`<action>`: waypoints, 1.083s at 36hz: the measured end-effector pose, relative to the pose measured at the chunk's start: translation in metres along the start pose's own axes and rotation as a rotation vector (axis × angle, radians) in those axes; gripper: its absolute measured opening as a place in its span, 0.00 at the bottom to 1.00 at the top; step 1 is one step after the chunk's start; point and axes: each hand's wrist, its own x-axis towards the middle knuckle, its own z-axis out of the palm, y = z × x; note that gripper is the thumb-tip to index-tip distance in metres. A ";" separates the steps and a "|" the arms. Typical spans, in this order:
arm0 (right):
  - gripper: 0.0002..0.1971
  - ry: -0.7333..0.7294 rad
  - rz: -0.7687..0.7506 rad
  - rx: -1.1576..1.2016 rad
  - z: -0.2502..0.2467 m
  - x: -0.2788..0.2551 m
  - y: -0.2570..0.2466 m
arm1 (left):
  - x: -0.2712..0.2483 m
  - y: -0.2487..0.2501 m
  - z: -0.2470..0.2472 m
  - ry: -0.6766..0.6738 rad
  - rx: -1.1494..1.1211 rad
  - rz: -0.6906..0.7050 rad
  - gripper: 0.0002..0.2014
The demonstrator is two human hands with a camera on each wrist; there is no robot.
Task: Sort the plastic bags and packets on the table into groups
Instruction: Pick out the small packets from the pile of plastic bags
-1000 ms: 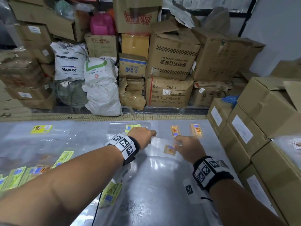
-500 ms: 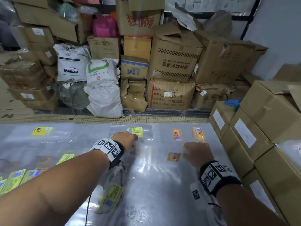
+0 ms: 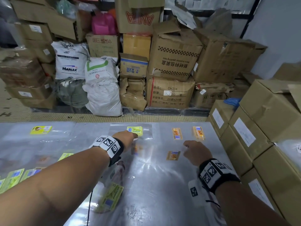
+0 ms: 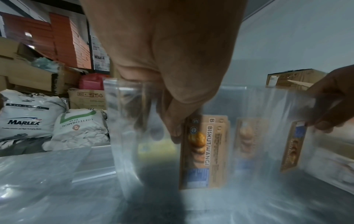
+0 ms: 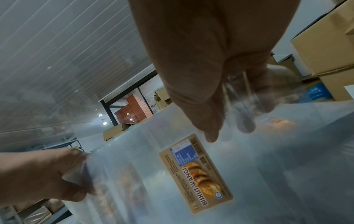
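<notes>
A clear plastic bag with an orange "Biskut Wangi" label (image 3: 173,155) is stretched between my two hands above the steel table (image 3: 154,193). My left hand (image 3: 134,137) pinches its left edge (image 4: 132,106). My right hand (image 3: 187,146) pinches the right edge (image 5: 239,91), and the label (image 5: 195,172) shows just below the thumb. Two more orange-label bags (image 3: 177,133) (image 3: 198,132) lie flat at the far right. A green-label bag (image 3: 134,130) lies just beyond my left hand. Another orange label (image 3: 136,149) shows blurred under that hand.
A yellow-green label bag (image 3: 41,130) lies far left, and several green-label packets (image 3: 12,180) sit near left. One green packet (image 3: 110,198) lies under my left forearm. Stacked cardboard boxes (image 3: 260,128) line the table's right side. Boxes and sacks (image 3: 101,88) stand beyond the far edge.
My left hand has moved left and my right hand has moved right and nearer, which spreads the clear bag between them.
</notes>
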 end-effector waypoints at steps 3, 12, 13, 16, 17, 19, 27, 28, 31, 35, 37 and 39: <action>0.17 0.049 -0.029 0.005 0.001 0.000 0.000 | 0.002 0.000 0.000 -0.010 -0.060 0.025 0.28; 0.16 -0.008 -0.029 -0.054 -0.001 0.000 0.003 | 0.004 -0.023 0.007 0.078 -0.021 -0.107 0.35; 0.17 -0.007 -0.007 -0.035 -0.003 -0.002 0.002 | 0.004 -0.027 0.008 0.077 -0.036 -0.139 0.36; 0.19 -0.022 0.037 -0.001 -0.005 -0.002 -0.001 | 0.002 -0.035 0.010 0.056 -0.162 -0.191 0.36; 0.19 -0.030 0.039 0.005 -0.005 -0.003 -0.001 | 0.002 -0.036 0.011 0.047 -0.230 -0.189 0.35; 0.20 -0.047 0.046 0.022 -0.006 -0.003 -0.002 | 0.003 -0.037 0.013 0.049 -0.330 -0.179 0.32; 0.18 -0.067 0.027 0.034 -0.009 -0.005 -0.006 | 0.013 -0.036 0.022 0.094 -0.556 -0.142 0.22; 0.16 -0.067 0.020 0.030 -0.009 -0.004 -0.007 | 0.015 -0.037 0.022 0.112 -0.579 -0.143 0.21; 0.11 -0.084 0.020 0.029 -0.011 -0.005 -0.009 | 0.019 -0.037 0.023 0.151 -0.684 -0.159 0.20; 0.10 -0.072 0.037 0.034 -0.012 -0.005 -0.010 | 0.021 -0.035 0.026 0.203 -0.793 -0.178 0.19; 0.11 -0.070 0.051 0.033 -0.012 -0.005 -0.009 | 0.020 -0.035 0.028 0.240 -0.816 -0.205 0.17; 0.14 -0.079 0.072 0.040 -0.012 -0.005 -0.007 | 0.019 -0.039 0.032 0.246 -0.878 -0.225 0.14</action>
